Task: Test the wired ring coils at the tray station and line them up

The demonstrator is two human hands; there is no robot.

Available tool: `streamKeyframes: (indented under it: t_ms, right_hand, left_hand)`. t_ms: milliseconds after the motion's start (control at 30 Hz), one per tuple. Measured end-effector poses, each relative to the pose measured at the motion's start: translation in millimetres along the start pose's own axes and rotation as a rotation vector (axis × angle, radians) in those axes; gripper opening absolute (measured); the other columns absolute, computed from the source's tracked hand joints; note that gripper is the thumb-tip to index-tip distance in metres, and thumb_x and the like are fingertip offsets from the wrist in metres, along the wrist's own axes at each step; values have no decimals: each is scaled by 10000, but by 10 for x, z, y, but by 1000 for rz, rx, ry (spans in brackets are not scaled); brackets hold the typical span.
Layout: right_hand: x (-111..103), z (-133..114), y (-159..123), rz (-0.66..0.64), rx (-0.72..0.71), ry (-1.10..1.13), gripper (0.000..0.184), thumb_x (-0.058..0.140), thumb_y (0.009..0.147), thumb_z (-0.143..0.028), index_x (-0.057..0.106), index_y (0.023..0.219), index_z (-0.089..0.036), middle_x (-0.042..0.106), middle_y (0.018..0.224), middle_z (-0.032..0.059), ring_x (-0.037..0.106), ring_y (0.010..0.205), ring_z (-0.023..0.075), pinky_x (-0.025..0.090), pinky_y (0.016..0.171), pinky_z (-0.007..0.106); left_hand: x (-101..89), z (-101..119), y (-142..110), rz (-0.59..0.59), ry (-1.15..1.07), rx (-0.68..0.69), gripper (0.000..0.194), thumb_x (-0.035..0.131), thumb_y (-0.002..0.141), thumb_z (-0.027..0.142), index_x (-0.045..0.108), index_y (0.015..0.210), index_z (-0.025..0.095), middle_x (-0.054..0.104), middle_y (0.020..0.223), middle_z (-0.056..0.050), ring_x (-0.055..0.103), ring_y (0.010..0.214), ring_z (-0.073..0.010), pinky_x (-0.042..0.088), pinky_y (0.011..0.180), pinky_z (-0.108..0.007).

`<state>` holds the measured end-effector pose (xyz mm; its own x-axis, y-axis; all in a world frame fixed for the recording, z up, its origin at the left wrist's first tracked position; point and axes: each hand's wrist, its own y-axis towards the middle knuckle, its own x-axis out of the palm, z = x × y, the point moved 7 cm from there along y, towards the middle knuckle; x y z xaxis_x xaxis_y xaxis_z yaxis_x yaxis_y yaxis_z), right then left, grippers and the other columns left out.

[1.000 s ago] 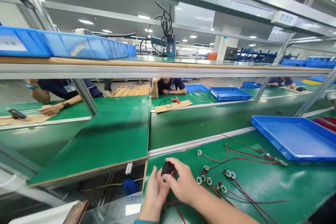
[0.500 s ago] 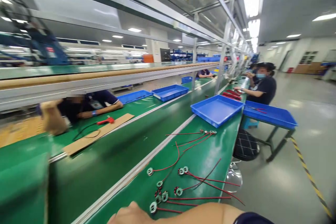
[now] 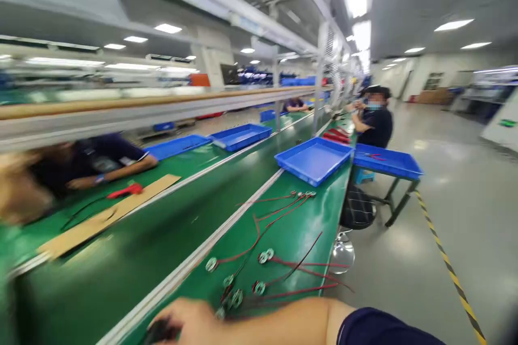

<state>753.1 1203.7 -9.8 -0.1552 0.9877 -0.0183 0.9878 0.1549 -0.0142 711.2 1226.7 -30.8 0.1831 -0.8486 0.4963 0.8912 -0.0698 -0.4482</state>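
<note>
My right hand [image 3: 186, 319] reaches in from the lower right, the forearm lying across the near end of the green bench [image 3: 291, 221]. Its fingers curl around a dark object [image 3: 159, 330], blurred and cut by the bottom edge, too unclear to name. Just beyond the hand lie small round green circuit boards [image 3: 237, 298] with red wires [image 3: 297, 291], some partly behind the forearm. Another such board [image 3: 211, 264] rests farther left, and several more [image 3: 309, 194] lie toward the back. My left hand is out of view.
A blue tray [image 3: 315, 159] stands on the bench; another [image 3: 388, 161] holds pliers on a side stand. A stool [image 3: 358, 207] is beside the bench. Across the line, a co-worker's arm [image 3: 125, 170] is near a red-handled tool [image 3: 125, 190] and cardboard strip [image 3: 109, 218]. Another person [image 3: 376, 118] sits farther along.
The view has swung to the right, so the bench and trays sit farther left in the picture. More of my right hand and forearm shows, and a dark object is now visible at its fingers.
</note>
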Motion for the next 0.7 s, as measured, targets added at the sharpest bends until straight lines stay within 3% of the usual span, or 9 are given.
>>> streamKeyframes:
  t_ms: [33,67,133,233,333,500,600,700]
  right_hand:
    - [-5,9,-92,-4,73,134,479,843,460,-560,636,730,-224,606,627,-41,527,557,138,394,522,259]
    - [37,20,-177,-91,172,317,498,825,497,-582,621,737,-195,619,640,-15,523,540,132,400,518,260]
    - [5,6,-254,-170,304,590,514,808,569,-589,605,768,-160,643,673,13,516,517,108,370,495,232]
    - [-54,60,-240,-276,513,770,419,793,687,-481,629,836,-126,685,754,43,575,580,108,379,523,211]
    - [-71,112,-283,-335,620,834,334,717,797,-440,635,846,-120,690,759,59,600,616,128,408,554,232]
    - [-69,137,-317,-327,606,787,354,751,774,-429,616,933,-144,704,796,56,638,655,151,414,566,231]
    - [-147,48,-151,-239,426,620,513,825,690,-435,600,1068,-171,715,816,52,611,617,133,393,540,212]
    - [-258,-104,83,-105,240,401,528,836,674,-458,609,1046,-160,708,789,43,541,550,90,380,510,195]
  left_hand:
    - [-179,40,-99,56,-26,9,310,615,817,347,698,1094,236,738,980,-94,683,751,-229,577,580,-347]
    - [-342,78,-204,104,-62,9,286,624,816,313,701,1070,207,734,967,-102,672,727,-208,563,569,-316]
    - [-555,151,-380,147,-152,0,235,633,809,238,701,1014,144,724,940,-120,641,673,-163,524,541,-256]
    - [-623,254,-479,119,-258,31,219,677,771,188,687,963,85,708,859,-126,609,627,-137,478,520,-218]
    - [-590,278,-477,62,-278,82,302,750,719,190,664,987,80,713,870,-134,635,675,-161,502,574,-240]
    - [-613,213,-432,18,-264,108,396,765,695,180,609,1047,89,726,981,-180,690,817,-214,534,693,-277]
    - [-651,211,-377,79,-258,140,370,740,699,164,590,1031,101,731,914,-146,694,779,-200,539,722,-295]
    - [-622,193,-294,116,-259,165,341,722,710,173,573,1011,113,719,847,-105,691,729,-186,538,717,-303]
